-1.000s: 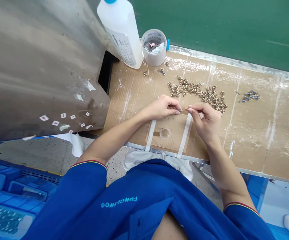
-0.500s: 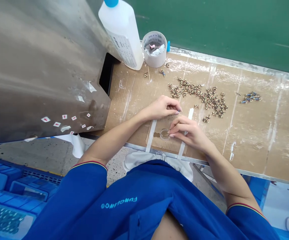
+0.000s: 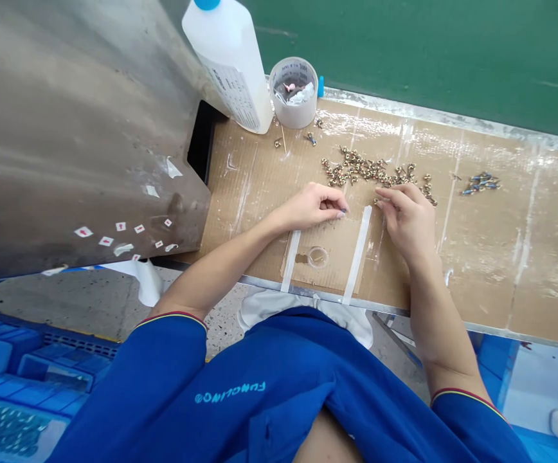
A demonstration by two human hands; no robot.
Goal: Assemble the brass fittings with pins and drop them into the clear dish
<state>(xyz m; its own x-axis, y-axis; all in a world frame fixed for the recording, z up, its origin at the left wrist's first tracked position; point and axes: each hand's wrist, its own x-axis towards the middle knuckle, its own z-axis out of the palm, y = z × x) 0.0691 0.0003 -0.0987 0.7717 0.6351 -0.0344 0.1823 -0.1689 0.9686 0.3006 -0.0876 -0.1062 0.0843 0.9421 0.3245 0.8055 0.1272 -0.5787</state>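
My left hand [image 3: 320,204] rests over the cardboard-covered bench, its fingertips pinched on a small bluish piece [image 3: 342,211] that they mostly hide. At the near edge of a heap of small brass-coloured metal parts [image 3: 363,168], my right hand [image 3: 411,218] has its thumb and forefinger closed at one loose brass-coloured part [image 3: 376,202]. The right hand covers some of the heap. A small clear round dish [image 3: 317,257] sits between two white tape strips, closer to my body, and neither hand touches it.
A white bottle [image 3: 233,71] with a blue cap and a tape-roll cup [image 3: 293,109] holding scraps stand at the back left. Several blue-ended parts [image 3: 480,184] lie to the right. A metal panel [image 3: 90,128] borders the left side. Blue crates [image 3: 57,354] stand below.
My right hand has left the clear dish and moved up and right to the heap's near edge. My left hand keeps its pinch in nearly the same place.
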